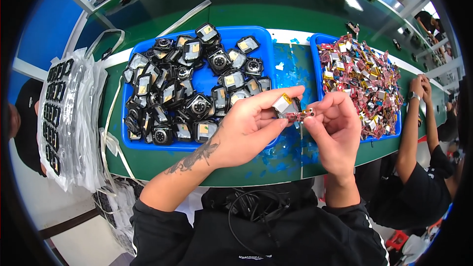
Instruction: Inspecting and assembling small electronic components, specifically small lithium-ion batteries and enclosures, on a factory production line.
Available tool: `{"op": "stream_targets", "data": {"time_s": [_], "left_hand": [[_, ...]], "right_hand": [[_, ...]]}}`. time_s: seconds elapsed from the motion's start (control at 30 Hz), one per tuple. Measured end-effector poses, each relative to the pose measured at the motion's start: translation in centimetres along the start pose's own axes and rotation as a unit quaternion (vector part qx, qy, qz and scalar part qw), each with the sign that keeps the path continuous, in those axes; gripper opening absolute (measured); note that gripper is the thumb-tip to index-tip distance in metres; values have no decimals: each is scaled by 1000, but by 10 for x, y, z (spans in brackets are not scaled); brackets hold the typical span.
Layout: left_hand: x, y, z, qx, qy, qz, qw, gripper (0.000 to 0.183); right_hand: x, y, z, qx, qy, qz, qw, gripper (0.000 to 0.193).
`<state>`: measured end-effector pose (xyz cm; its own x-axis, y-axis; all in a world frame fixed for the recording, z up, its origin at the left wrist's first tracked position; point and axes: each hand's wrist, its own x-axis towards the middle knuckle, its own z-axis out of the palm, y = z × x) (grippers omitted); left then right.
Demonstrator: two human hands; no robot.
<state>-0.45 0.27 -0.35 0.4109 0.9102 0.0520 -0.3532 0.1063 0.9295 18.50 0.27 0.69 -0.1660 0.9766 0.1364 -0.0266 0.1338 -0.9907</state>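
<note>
Above the table edge, between the two blue trays, my hands meet. My left hand (246, 130) is closed round a small silver battery (282, 103) with a yellow edge, held between thumb and fingers. A reddish circuit board (295, 116) sticks out beside the battery, seemingly joined to it. The fingertips of my right hand (337, 128) pinch the far end of that board. Something black shows just behind the battery, partly hidden by my fingers.
A blue tray (197, 28) at the left holds many black smartwatch housings (199, 106). Another blue tray (315, 59) at the right is heaped with batteries and reddish boards (364, 88). Blue film scraps lie between them. Plastic-wrapped stacked trays (74, 123) stand far left; a co-worker's arms (416, 113) are at right.
</note>
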Motion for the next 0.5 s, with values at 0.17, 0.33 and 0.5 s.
{"op": "stream_targets", "data": {"time_s": [0.17,0.33,0.5], "left_hand": [[-1,2,0,17,-30,-10,999,51],[1,-1,2,61,-17,20,998,51],[1,-4,3,114,7,28,993,49]], "right_hand": [[2,0,-3,-55,-16,-11,998,27],[5,-4,-5,-124,-32,-7,992,30],[5,-4,-4,-169,-22,-16,985,33]]}}
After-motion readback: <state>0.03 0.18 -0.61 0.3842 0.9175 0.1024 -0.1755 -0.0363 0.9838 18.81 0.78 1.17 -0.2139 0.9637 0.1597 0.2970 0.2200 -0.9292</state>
